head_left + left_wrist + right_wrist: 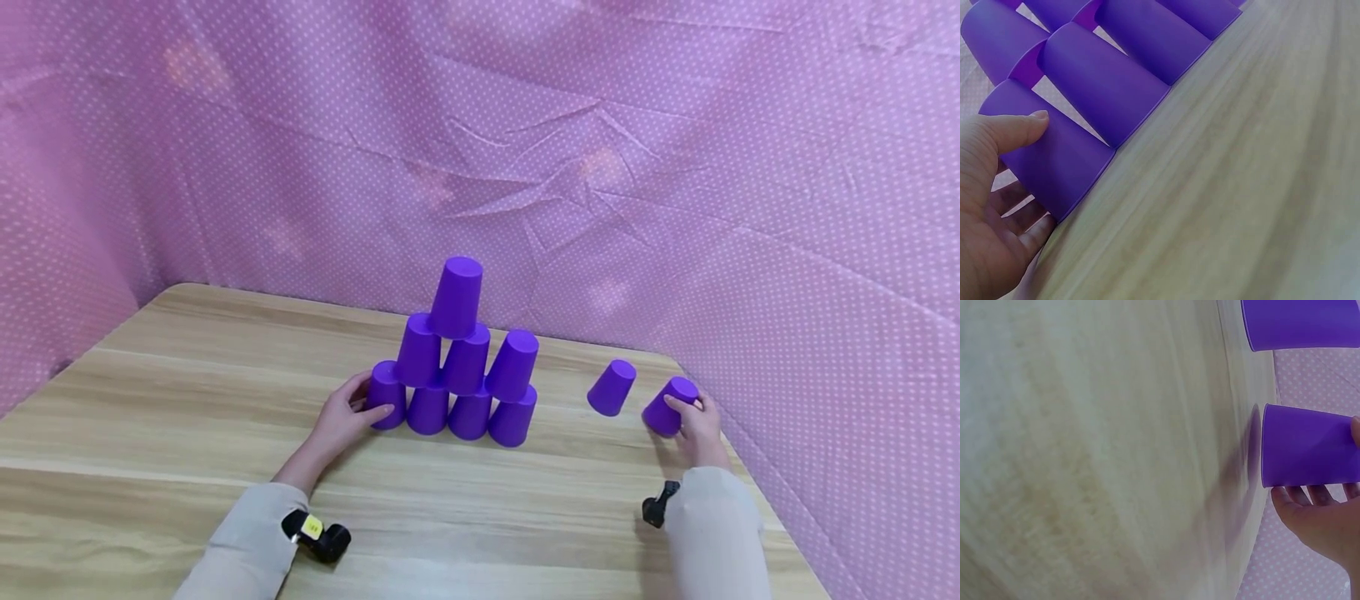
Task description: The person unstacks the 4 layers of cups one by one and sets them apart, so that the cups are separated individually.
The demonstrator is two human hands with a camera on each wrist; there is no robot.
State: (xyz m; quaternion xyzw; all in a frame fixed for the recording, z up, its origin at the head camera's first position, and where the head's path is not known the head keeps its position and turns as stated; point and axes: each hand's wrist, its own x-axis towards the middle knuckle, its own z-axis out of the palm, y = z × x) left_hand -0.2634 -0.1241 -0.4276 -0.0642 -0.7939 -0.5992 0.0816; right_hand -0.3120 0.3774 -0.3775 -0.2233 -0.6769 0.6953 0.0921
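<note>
- Clock read in the head view, 12 away from the person; we see plain cups, all mouth down.
- We have the left hand (345, 417) on the corner cup (386, 400), the stack's 8 o'clock end: thumb across its front, fingers round the far side, partly hidden.
- We have the right hand (702, 427) holding the loose cup (664, 412), thumb on its face, fingers at its 3 o'clock side. In the right wrist view its rim looks just clear of the table (412, 517); we can't be certain.
- Stack (467, 367) sits at 9 to 10 o'clock from the loose cup, well apart: four cups below, three over them, then the top cup (457, 296) bridging the 9 o'clock and middle ones of the three.
- Shoulder cup (514, 364), at the 3 o'clock end of the three, bears nothing.
- Spare cup (611, 388) is between stack and loose cup, touching neither; about 10 o'clock from the right fingers, near.
- Key relation, our call: loose cup's long axis is roughly upright, leaning to 1 o'clock in view, much like the stack's; top cup lies at 10 o'clock, higher.
- Right hand is nearer the spare cup; left hand touches the stack's opposite end.
</note>
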